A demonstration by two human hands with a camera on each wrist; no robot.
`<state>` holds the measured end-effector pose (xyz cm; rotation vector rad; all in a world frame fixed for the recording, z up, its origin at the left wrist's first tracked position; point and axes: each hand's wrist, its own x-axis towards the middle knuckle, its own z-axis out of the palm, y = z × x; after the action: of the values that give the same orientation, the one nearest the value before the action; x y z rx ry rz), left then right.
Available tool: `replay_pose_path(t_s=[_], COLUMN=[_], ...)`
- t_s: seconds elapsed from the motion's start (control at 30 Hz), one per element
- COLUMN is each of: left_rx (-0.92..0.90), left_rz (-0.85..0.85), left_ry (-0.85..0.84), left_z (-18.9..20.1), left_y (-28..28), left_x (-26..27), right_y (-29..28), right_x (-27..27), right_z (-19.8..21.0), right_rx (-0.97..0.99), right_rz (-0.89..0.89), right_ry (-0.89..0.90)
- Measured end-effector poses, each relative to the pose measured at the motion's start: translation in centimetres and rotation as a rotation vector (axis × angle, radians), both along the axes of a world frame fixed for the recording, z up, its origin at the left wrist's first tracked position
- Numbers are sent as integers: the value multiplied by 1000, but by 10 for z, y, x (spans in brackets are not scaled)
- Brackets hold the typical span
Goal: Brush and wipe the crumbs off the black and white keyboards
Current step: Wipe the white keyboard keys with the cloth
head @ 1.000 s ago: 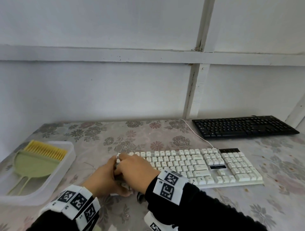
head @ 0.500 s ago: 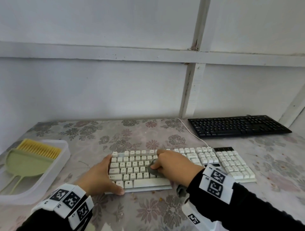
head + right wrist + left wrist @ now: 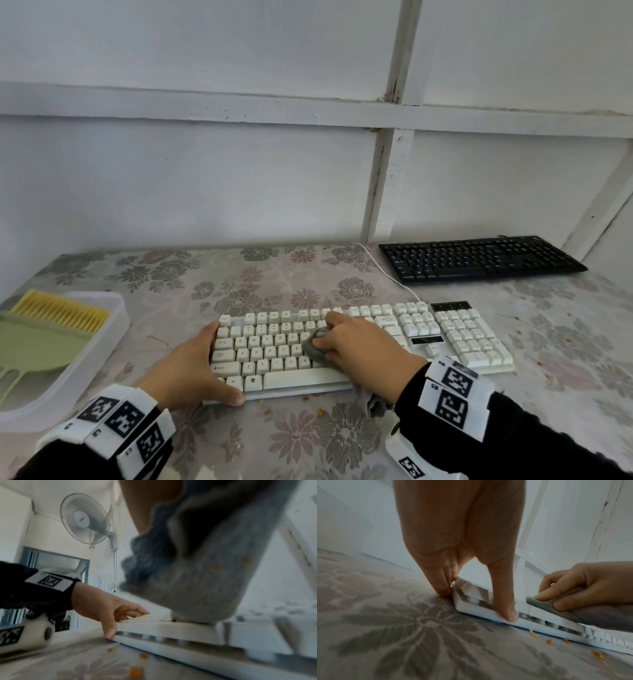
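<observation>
The white keyboard [image 3: 462,339] lies mid-table on the floral cloth. My left hand [image 3: 202,363] braces its left end: straight fingers [image 3: 441,588] push against the side edge and the thumb [image 3: 508,612] presses on the front edge. My right hand [image 3: 352,342] grips a bunched grey cloth [image 3: 313,346] and presses it on the middle letter keys. The right wrist view shows orange specks stuck to the cloth [image 3: 205,581]. Orange crumbs [image 3: 320,412] lie on the table just in front of the keyboard. The black keyboard [image 3: 479,258] sits at the back right, untouched.
A clear plastic tray [image 3: 113,329] at the left edge holds a green dustpan [image 3: 30,346] and a yellow-bristled brush [image 3: 61,311]. The white keyboard's cable [image 3: 387,274] runs back toward the wall beside the black keyboard. A wall stands close behind the table.
My right hand has slid the cloth rightward over the keys, from the left end to the middle. The left hand has stayed on the keyboard's left end.
</observation>
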<state>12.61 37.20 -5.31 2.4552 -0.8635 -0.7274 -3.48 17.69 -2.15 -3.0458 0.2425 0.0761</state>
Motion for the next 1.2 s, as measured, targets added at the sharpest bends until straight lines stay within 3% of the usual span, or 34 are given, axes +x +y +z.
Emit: replay_pose_path(t_s=[0.37, 0.5, 0.6, 0.77, 1.2], left_rx=[-14, -18, -9, -31, 4], left_rz=[-1, 3, 4, 16, 10], left_ry=[31, 29, 36, 52, 44], left_z=[1, 4, 5, 6, 5], left_y=[2, 0, 0, 1, 2], left_x=[0, -4, -5, -4, -3], right_y=[-71, -69, -32, 8, -72], right_x=[-59, -61, -39, 8, -61], right_z=[5, 24, 34, 19, 17], right_rx=[-34, -13, 108, 108, 47], right_rz=[-265, -242, -112, 39, -206], right_ry=[30, 0, -89, -55, 6])
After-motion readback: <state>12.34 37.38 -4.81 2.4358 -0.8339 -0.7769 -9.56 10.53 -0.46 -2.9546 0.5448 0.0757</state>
